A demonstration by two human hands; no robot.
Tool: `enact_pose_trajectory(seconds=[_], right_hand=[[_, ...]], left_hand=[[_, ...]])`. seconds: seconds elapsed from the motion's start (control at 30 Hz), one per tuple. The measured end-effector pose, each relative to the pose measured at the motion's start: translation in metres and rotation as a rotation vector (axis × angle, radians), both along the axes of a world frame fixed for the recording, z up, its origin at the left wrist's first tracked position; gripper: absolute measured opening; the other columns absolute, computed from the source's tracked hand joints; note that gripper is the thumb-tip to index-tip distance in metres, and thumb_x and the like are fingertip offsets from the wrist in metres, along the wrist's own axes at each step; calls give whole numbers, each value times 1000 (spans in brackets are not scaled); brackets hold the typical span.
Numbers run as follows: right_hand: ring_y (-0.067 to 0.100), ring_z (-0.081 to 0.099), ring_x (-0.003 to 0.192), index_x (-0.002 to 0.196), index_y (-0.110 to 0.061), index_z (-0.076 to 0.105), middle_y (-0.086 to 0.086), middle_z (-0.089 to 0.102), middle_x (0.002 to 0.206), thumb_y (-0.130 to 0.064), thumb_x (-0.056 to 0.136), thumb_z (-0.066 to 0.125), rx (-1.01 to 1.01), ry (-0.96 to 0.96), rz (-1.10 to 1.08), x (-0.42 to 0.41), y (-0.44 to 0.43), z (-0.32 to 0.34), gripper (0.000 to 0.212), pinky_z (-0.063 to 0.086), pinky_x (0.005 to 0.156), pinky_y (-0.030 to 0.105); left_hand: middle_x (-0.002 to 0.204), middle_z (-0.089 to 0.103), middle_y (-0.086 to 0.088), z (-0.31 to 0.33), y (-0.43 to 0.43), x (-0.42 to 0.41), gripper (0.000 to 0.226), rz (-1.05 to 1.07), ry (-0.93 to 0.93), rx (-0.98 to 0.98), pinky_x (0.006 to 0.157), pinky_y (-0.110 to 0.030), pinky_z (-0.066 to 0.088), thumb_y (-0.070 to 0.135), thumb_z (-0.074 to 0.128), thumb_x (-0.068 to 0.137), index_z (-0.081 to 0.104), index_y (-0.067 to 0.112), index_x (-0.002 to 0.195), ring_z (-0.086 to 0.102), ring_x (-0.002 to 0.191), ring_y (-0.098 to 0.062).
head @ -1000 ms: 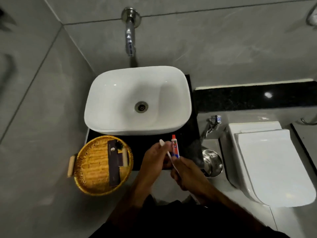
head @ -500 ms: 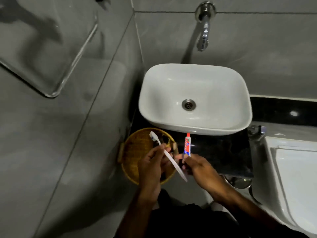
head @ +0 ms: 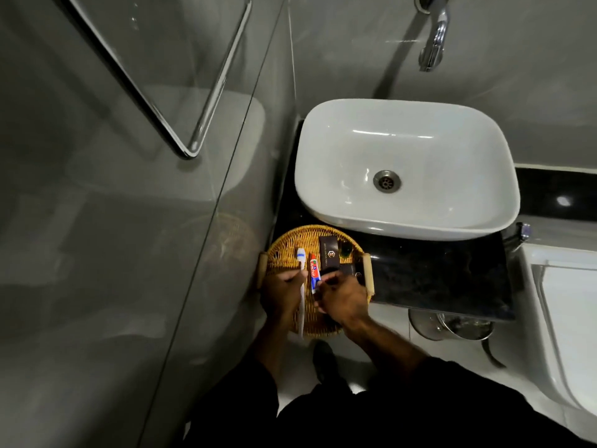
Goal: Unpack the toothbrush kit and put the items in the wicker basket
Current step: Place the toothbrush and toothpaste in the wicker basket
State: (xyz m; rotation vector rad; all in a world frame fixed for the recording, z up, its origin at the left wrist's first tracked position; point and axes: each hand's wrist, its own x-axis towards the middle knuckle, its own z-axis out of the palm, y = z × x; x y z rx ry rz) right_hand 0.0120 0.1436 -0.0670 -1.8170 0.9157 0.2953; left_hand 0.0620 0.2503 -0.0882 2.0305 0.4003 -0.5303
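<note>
A round wicker basket (head: pixel 284 244) with two small wooden handles sits on the black counter, left of the sink. My left hand (head: pixel 281 294) grips a white toothbrush (head: pixel 301 258) low over the basket, its blue-and-white bristle head pointing away from me. My right hand (head: pixel 341 299) holds a small red, white and blue toothpaste tube (head: pixel 314 270) beside the brush, also over the basket. A dark kit box (head: pixel 329 252) lies in the basket's far right part. Whether brush and tube touch the weave, I cannot tell.
A white basin (head: pixel 403 163) stands on the black counter (head: pixel 436 279) under a chrome wall tap (head: pixel 434 37). A glass shower panel (head: pixel 129 189) with a chrome rail is close on the left. A steel bin (head: pixel 452 328) and a white toilet (head: pixel 568 318) are at right.
Both hands have moved left and down from above the counter to over the basket, carrying the toothbrush and toothpaste. The view has swung left.
</note>
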Motion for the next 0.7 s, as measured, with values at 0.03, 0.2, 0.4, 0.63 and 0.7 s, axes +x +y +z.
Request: enact_pose_trajectory(seconds=[0.03, 0.2, 0.4, 0.63, 0.7], right_hand=[[30, 75, 104, 124, -6, 68, 15, 75, 118, -24, 101, 63, -65, 51, 14, 3, 3, -3, 30, 63, 88, 44], [24, 73, 108, 129, -8, 64, 12, 73, 122, -32, 103, 59, -228, 251, 170, 13, 12, -14, 36, 60, 93, 34], [25, 71, 112, 132, -10, 64, 12, 71, 126, -33, 102, 60, -243, 259, 207, 19, 13, -24, 38, 58, 98, 37], [28, 70, 115, 134, -11, 61, 13, 70, 128, -34, 102, 59, -268, 262, 253, 19, 12, -30, 40, 56, 101, 40], [27, 70, 113, 131, -13, 63, 11, 71, 125, -37, 101, 59, -280, 248, 236, 17, 13, -32, 38, 57, 99, 39]], left_hand=[[102, 78, -7, -2, -3, 2, 23, -9, -18, 9, 84, -33, 56, 25, 68, 92, 77, 8, 103, 73, 94, -24], [106, 78, -9, -9, -13, 8, 26, -13, -95, 83, 90, -38, 57, 26, 71, 90, 77, 7, 107, 72, 98, -27], [105, 79, -11, -10, -17, 9, 27, -16, -160, 129, 76, -27, 53, 24, 72, 90, 76, 5, 109, 73, 93, -25], [112, 77, -12, -11, -17, 7, 30, -34, -204, 150, 75, -24, 50, 22, 70, 91, 72, 7, 118, 73, 99, -26], [115, 76, -12, -13, -17, 7, 31, -36, -215, 165, 79, -27, 52, 20, 70, 92, 71, 8, 120, 72, 102, -26]])
